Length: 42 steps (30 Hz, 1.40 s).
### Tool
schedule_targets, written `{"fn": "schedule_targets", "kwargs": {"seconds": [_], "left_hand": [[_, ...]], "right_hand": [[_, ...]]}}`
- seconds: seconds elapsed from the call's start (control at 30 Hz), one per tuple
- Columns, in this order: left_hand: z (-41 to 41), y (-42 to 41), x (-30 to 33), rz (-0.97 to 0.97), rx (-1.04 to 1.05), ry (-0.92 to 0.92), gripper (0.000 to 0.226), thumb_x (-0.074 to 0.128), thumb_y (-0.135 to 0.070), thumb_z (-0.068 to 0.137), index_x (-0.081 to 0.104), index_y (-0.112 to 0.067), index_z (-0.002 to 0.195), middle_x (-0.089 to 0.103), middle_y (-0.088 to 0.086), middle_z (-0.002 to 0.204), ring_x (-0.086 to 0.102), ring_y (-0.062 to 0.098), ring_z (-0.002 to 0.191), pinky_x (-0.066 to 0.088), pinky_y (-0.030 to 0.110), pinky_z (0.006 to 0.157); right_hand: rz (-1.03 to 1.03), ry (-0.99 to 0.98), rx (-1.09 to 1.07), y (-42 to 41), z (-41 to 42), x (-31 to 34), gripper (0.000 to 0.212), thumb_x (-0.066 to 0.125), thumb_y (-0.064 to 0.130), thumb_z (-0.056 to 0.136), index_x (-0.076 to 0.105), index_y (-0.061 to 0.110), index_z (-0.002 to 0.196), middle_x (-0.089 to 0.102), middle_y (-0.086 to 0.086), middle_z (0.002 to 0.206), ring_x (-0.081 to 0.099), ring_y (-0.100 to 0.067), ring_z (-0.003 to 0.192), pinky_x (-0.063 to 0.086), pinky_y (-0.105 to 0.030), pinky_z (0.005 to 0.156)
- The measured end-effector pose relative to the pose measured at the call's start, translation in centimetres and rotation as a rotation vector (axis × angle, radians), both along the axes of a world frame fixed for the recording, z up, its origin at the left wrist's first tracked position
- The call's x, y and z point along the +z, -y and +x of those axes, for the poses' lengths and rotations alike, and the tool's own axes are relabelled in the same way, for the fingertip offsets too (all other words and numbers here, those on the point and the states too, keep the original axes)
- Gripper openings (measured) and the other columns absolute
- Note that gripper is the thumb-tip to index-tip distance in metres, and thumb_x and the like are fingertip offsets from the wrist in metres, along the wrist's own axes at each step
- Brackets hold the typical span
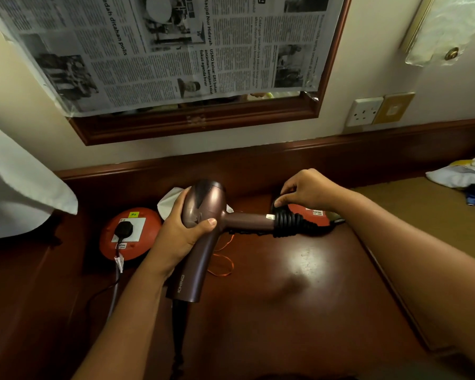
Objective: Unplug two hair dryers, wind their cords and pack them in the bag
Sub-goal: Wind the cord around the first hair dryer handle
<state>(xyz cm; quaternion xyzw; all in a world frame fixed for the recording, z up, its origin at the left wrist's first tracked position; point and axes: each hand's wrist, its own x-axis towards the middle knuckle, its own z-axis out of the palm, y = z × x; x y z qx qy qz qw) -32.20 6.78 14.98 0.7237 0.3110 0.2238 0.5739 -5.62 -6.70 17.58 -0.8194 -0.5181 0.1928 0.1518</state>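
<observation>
Your left hand point(183, 231) grips the body of the mauve hair dryer point(203, 215) above the table point(299, 297). Your right hand point(307, 192) pinches the black cord point(288, 222), coiled round its handle. The barrel lettering is unreadable. A black plug point(123, 229) sits in the orange reel point(129, 233).

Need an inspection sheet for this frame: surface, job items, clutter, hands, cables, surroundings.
Surface: dark glossy wooden desk, glare patch.
Job's things: one hair dryer held above the desk; second dryer and bag not seen.
Clutter: white cloth behind the dryer; orange string; fabric pile at right.
Hands: left hand grips the dryer body; right hand holds cord at the coil.
Cables: black cord coiled around the handle; black plug seated in an orange socket reel.
Surroundings: newspaper covering a framed mirror; wall socket.
</observation>
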Motion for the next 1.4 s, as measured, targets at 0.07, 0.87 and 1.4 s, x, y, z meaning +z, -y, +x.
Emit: {"fn": "schedule_targets", "kwargs": {"seconds": [0.07,0.87,1.4], "left_hand": [[0.2,0.0,-0.6,0.091,0.022,-0.048,0.085,0.078,-0.022,0.076,0.028,-0.035,0.144,0.048,-0.019,0.121,0.056,-0.003,0.1,0.046,0.004,0.069],[1.6,-0.1,-4.0,0.05,0.374,-0.117,0.091,0.077,-0.044,0.071,0.026,-0.036,0.146,0.048,0.002,0.14,0.051,0.022,0.122,0.047,0.046,0.099],[1.3,0.2,-2.5,-0.188,0.316,0.084,0.076,0.076,-0.02,0.078,0.037,-0.037,0.14,0.055,-0.01,0.116,0.062,0.021,0.105,0.058,0.042,0.08]], "right_hand": [[0.01,0.039,0.046,-0.2,-0.3,0.4,0.021,0.072,0.043,0.078,0.076,0.024,0.085,0.071,0.01,0.081,0.064,-0.008,0.078,0.056,-0.033,0.074],[0.415,-0.984,-0.435,2.8,-10.4,-4.4,0.015,0.047,0.011,0.098,0.058,0.002,0.093,0.061,-0.012,0.067,0.054,-0.018,0.05,0.045,-0.031,0.05],[0.328,-0.983,-0.366,3.1,-9.1,-8.3,0.03,0.045,0.023,0.099,0.063,-0.001,0.103,0.063,-0.021,0.087,0.059,-0.019,0.076,0.052,-0.039,0.081]]}}
